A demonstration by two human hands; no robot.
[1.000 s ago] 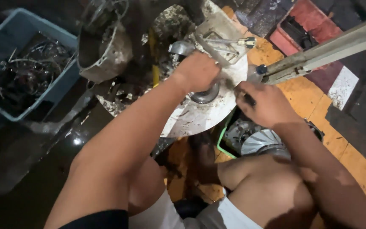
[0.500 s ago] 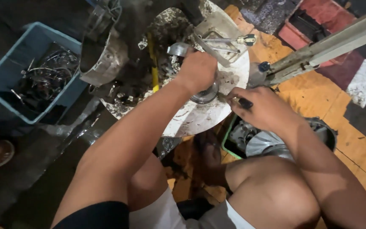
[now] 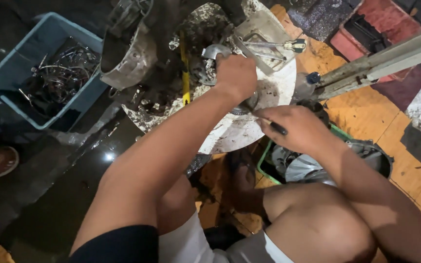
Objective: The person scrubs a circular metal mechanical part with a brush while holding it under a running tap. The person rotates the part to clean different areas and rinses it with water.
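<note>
My left hand (image 3: 237,75) is closed over a round metal bearing-like part (image 3: 247,104) that rests on a dirty white round tray (image 3: 230,134). My right hand (image 3: 293,127) grips a thin tool with a black handle (image 3: 275,126), its tip pointing at the metal part under the left hand. Most of the part is hidden by my left hand. My bent knees fill the bottom of the view.
A blue plastic crate (image 3: 15,58) of wires and metal scraps stands at the left. A grey metal housing (image 3: 130,58) lies behind the tray, with a screwdriver (image 3: 281,46) on a flat tray. A finned metal pulley (image 3: 303,168) lies in a green basket. A metal bar (image 3: 381,61) crosses top right.
My right hand has moved down and left along the tray with the tool. My left hand stays on the metal part. The view has shifted slightly.
</note>
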